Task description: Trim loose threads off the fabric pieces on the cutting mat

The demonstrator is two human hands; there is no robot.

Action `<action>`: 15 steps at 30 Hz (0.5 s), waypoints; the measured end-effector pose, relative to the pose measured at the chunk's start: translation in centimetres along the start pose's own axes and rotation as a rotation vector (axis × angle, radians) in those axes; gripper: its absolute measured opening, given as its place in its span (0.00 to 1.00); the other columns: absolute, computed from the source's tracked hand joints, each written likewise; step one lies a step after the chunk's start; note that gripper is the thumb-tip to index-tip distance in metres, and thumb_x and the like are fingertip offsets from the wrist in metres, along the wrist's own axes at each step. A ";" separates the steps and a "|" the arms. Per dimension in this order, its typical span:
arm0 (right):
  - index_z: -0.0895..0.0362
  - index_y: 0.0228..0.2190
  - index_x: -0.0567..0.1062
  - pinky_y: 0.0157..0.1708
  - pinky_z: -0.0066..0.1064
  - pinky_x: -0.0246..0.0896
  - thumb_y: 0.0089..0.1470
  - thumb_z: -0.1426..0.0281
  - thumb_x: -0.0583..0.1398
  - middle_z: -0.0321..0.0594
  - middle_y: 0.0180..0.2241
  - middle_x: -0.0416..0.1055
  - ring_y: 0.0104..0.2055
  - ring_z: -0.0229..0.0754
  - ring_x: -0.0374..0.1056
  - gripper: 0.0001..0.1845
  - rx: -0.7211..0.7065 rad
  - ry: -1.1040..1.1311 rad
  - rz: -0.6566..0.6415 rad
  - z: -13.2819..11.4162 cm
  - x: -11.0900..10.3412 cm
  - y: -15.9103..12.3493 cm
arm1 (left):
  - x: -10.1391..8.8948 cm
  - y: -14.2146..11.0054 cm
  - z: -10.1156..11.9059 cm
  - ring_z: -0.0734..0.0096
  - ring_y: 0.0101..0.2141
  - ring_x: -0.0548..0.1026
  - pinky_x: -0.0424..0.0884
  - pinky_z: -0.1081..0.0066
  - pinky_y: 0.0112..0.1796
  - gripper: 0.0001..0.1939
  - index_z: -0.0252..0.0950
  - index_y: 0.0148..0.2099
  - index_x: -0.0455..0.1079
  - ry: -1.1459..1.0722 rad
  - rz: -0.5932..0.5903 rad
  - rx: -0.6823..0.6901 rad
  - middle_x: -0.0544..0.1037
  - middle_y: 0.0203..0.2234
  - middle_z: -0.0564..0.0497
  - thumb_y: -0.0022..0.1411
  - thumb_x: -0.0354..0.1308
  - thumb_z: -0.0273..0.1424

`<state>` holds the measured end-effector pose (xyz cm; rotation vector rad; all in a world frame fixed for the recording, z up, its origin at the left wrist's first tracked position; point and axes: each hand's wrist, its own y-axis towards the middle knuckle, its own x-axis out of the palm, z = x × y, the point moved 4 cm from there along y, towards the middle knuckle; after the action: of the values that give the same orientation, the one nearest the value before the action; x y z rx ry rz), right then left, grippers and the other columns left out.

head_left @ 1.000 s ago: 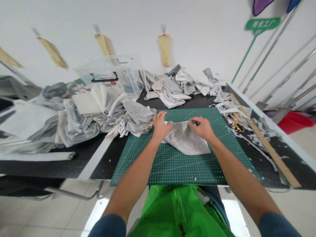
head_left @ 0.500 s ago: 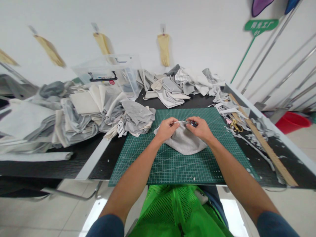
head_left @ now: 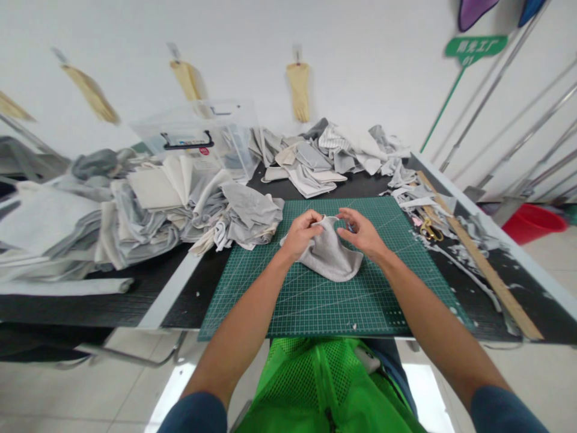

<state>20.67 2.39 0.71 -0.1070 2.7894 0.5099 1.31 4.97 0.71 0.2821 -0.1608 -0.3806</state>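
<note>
My left hand pinches the upper edge of a light grey cloth between thumb and fingers. The cloth hangs in folds from that pinch, and its lower part lies on the green cutting mat. Just right of the raised cloth edge is my right hand, its thumb and index finger apart. Inside its curled fingers sits a small dark object, mostly hidden, whose kind I cannot make out.
Grey and white cloths are heaped at left, with another pile at the back. A clear plastic box stands behind. Along the right lie gold-handled scissors, a wooden ruler and fabric scraps. A red bucket is beyond.
My right thumb and index finger have let go of the cloth edge and spread. The cloth's right side has dropped and drawn left, while my left hand keeps its pinch.
</note>
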 end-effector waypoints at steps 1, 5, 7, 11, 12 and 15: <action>0.52 0.57 0.71 0.46 0.38 0.64 0.51 0.60 0.68 0.45 0.54 0.75 0.47 0.46 0.71 0.33 0.011 0.024 -0.035 0.0 0.3 -0.1 | 0.1 0.0 0.0 0.72 0.30 0.70 0.65 0.72 0.33 0.10 0.37 0.34 0.67 -0.028 -0.018 -0.010 0.73 0.30 0.53 0.49 0.64 0.32; 0.54 0.47 0.77 0.44 0.36 0.65 0.52 0.57 0.67 0.40 0.43 0.78 0.43 0.45 0.71 0.23 0.023 0.127 -0.056 -0.3 1.1 -0.4 | 0.3 -0.1 -0.1 0.70 0.32 0.72 0.67 0.71 0.34 0.11 0.37 0.34 0.66 -0.041 -0.017 -0.041 0.76 0.32 0.52 0.49 0.64 0.32; 0.54 0.42 0.78 0.39 0.33 0.65 0.52 0.56 0.67 0.38 0.37 0.77 0.37 0.42 0.70 0.19 0.030 0.146 0.014 -0.4 1.0 -0.4 | 0.3 -0.2 0.0 0.73 0.28 0.71 0.65 0.73 0.32 0.12 0.37 0.35 0.67 -0.009 0.018 -0.030 0.75 0.29 0.54 0.50 0.65 0.32; 0.54 0.38 0.78 0.33 0.31 0.62 0.51 0.56 0.68 0.35 0.31 0.75 0.32 0.40 0.67 0.17 0.028 0.128 0.122 -0.6 0.5 -0.4 | 0.4 -0.4 0.9 0.72 0.31 0.74 0.67 0.73 0.33 0.26 0.40 0.52 0.69 0.019 -0.013 0.036 0.78 0.33 0.52 0.51 0.69 0.33; 0.54 0.39 0.78 0.33 0.31 0.62 0.51 0.56 0.68 0.35 0.32 0.75 0.32 0.40 0.67 0.18 0.017 0.125 0.125 -0.7 0.5 -0.4 | 0.5 -0.5 1.2 0.70 0.33 0.75 0.68 0.72 0.34 0.30 0.41 0.57 0.68 0.036 -0.037 0.053 0.79 0.36 0.51 0.51 0.69 0.34; 0.54 0.41 0.78 0.37 0.33 0.64 0.52 0.55 0.67 0.37 0.35 0.77 0.35 0.42 0.70 0.19 -0.013 0.134 0.080 -1.3 0.9 -0.5 | 0.8 -0.8 2.0 0.64 0.41 0.78 0.71 0.68 0.42 0.26 0.40 0.56 0.74 0.172 -0.067 0.108 0.81 0.41 0.47 0.55 0.69 0.38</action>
<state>19.53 1.48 1.41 -0.0329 2.9308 0.5601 1.38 3.44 2.49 0.4260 -0.0028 -0.4126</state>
